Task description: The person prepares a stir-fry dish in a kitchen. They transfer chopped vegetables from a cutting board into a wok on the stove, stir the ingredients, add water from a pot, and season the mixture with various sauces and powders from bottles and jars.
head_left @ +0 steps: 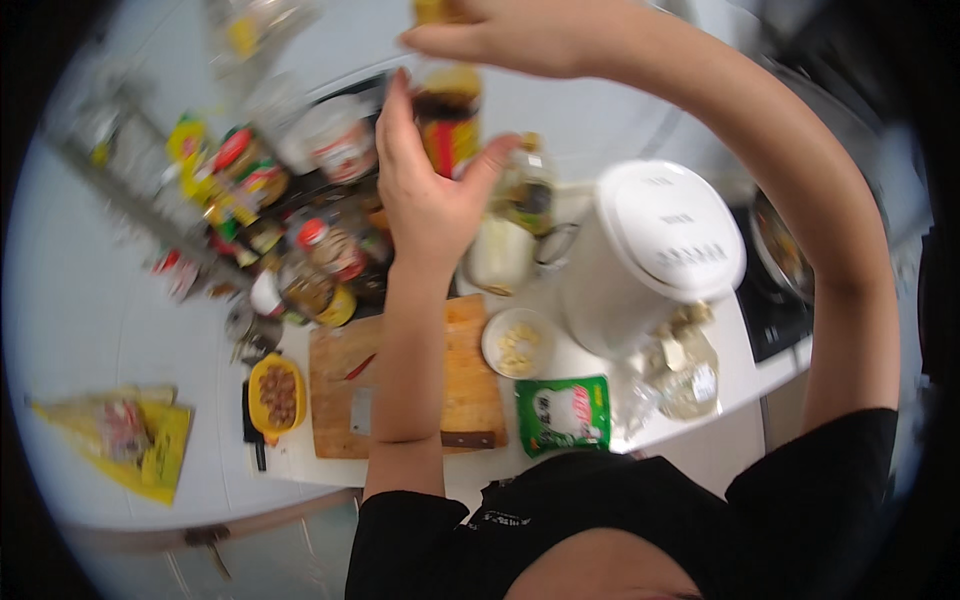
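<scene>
My left hand [431,172] is around a bottle or jar [450,124] with dark contents and a red and yellow label, thumb on its right side, fingers on its left. Above it, my right hand [495,37] reaches across from the right at the picture's top edge, against a blurred yellow object [435,10], perhaps a lid; its fingertips are partly cut off. Below my left forearm lies a wooden cutting board [472,360] with a red chili [361,367] and a knife, whose blade [361,411] and dark handle [469,439] show either side of the arm.
Right of the board are a bowl of peeled garlic [517,343], a green packet [562,414] and a tall white lidded container [622,285]. A pan [780,240] sits on the hob. Jars [330,251] crowd the left, above a yellow bowl of meat pieces [277,394].
</scene>
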A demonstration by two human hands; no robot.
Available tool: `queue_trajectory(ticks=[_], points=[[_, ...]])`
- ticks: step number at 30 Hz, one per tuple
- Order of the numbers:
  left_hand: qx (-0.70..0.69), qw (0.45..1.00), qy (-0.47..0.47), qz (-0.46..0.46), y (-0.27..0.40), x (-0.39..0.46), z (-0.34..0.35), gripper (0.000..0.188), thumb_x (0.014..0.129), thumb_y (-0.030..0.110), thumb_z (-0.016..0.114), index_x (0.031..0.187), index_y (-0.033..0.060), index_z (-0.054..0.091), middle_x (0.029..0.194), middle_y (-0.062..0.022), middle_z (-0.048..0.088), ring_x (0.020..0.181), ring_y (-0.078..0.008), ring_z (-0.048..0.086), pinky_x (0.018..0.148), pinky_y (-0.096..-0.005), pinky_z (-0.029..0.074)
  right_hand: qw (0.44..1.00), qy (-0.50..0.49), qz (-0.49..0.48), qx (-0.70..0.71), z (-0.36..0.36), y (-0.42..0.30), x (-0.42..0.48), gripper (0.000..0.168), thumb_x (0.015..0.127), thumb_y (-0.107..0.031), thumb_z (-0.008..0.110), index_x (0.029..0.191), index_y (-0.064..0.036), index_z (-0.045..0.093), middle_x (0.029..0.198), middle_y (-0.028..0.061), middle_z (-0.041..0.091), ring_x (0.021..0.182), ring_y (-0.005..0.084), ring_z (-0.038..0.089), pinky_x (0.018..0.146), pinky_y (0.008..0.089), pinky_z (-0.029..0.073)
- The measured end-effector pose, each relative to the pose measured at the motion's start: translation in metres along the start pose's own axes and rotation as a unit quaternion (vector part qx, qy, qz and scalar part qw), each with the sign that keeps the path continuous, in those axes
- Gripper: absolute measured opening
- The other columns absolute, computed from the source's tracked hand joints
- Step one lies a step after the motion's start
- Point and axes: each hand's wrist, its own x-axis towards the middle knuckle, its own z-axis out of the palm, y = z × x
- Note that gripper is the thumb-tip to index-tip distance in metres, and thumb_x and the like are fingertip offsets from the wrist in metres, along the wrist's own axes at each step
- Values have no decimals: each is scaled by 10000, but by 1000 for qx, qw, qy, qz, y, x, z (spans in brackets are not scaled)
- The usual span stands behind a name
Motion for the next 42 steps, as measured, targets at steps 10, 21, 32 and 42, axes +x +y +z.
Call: queue_trajectory(ticks=[10, 21, 32, 42], points=[[-414, 896, -148, -70, 195, -20, 173, 641, 692, 115, 743, 1222, -20, 408, 1045, -137, 467, 930, -221, 521, 811, -313, 443, 952, -51, 293, -72, -122, 76, -225, 575, 918, -431, 405, 652, 51, 569, 524, 184, 528, 467, 314, 523, 516, 387, 467], [-611, 610, -449, -229, 307, -62, 348, 698, 783, 186, 674, 1328, -13, 286, 1220, -118, 464, 1092, -187, 475, 926, -319, 386, 974, 40, 220, 29, -122, 271, -436, 391, 904, -363, 468, 919, 18, 553, 789, 152, 557, 722, 287, 544, 675, 346, 439], [-630, 384, -590, -327, 309, -93, 429, 721, 747, 262, 687, 1322, 27, 321, 1031, -137, 572, 895, -211, 583, 807, -311, 448, 998, 32, 41, 46, -101, 351, -528, 306, 828, -106, 549, 1114, -14, 496, 1074, 122, 542, 1015, 297, 499, 853, 375, 428], [-285, 749, -574, -170, 309, -103, 467, 562, 718, 237, 720, 1221, 130, 493, 1118, -92, 546, 1043, -209, 522, 872, -313, 421, 986, 120, 90, -73, -93, 395, -581, 400, 738, -19, 605, 1128, -59, 522, 1127, 97, 537, 1036, 280, 512, 865, 366, 445]])
